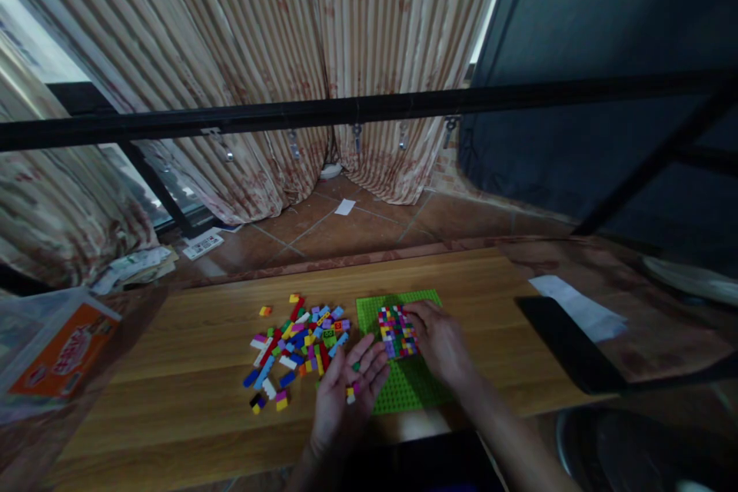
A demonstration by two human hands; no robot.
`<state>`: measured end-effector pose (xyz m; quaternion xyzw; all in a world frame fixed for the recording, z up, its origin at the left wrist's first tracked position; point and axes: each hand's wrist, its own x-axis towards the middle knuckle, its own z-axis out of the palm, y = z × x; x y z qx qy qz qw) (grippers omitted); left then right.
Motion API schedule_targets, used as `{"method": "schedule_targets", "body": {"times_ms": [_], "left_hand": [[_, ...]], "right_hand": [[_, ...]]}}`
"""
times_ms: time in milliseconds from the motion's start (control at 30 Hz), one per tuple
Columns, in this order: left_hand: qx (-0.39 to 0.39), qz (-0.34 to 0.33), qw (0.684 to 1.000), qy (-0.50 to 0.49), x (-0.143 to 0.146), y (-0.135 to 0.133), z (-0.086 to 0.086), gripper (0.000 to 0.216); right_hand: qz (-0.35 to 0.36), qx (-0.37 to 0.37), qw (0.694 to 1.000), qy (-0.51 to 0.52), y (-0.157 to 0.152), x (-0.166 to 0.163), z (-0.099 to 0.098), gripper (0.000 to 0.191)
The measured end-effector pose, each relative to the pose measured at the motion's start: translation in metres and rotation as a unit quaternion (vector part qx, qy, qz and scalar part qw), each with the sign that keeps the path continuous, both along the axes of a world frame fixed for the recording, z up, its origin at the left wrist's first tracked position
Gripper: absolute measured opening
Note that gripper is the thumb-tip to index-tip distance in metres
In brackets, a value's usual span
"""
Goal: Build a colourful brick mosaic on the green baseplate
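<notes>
My left hand point(349, 396) lies palm up with its fingers stretched, and a few small toy bricks point(350, 393) rest in it, among them a green one on the fingers. Just right of it is a green baseplate point(403, 392) on the wooden table. A block of many small coloured bricks point(397, 332) is built up on that plate. Bent over the block's right edge is my right hand point(439, 342), its fingertips pressed together at the far right corner. Whatever sits between those fingertips is hidden.
Loose bricks point(294, 338) lie heaped left of the baseplate on the table point(190, 369). A black flat object point(568, 342) and white paper point(576, 307) are at the right. A clear plastic box point(54, 354) with an orange label stands left. A dark rail point(346, 109) crosses beyond the table.
</notes>
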<state>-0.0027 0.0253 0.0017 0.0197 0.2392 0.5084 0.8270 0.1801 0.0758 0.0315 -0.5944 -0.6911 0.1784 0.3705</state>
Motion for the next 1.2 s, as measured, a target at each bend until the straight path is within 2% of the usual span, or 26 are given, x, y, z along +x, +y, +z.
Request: {"method": "schedule_targets", "body": {"times_ms": [100, 233, 467, 633, 767, 933, 1200], "left_hand": [[-0.002, 0.002, 1.0, 0.002, 0.0, 0.0, 0.002, 0.047], [0.003, -0.001, 1.0, 0.001, 0.001, 0.001, 0.002, 0.046], [0.001, -0.003, 1.0, 0.003, 0.001, 0.001, 0.002, 0.046], [-0.009, -0.006, 1.0, 0.004, 0.001, 0.001, 0.004, 0.046], [-0.007, -0.003, 1.0, -0.001, 0.001, 0.001, 0.002, 0.047], [-0.002, -0.004, 1.0, -0.005, 0.001, 0.001, 0.001, 0.046], [0.007, -0.006, 1.0, -0.008, 0.001, 0.001, 0.001, 0.047]], "right_hand": [[0.007, 0.024, 1.0, 0.0, 0.004, -0.003, -0.005, 0.023], [-0.028, 0.039, 0.998, 0.029, 0.01, -0.005, -0.011, 0.02], [-0.05, -0.003, 0.989, 0.137, 0.015, -0.004, -0.024, 0.015], [-0.033, -0.068, 0.957, 0.28, 0.021, -0.005, -0.03, 0.017], [-0.043, -0.137, 0.921, 0.362, 0.025, -0.007, -0.027, 0.029], [-0.046, -0.153, 0.909, 0.385, 0.028, -0.005, -0.022, 0.033], [-0.043, -0.127, 0.922, 0.363, 0.031, -0.006, -0.028, 0.038]]}}
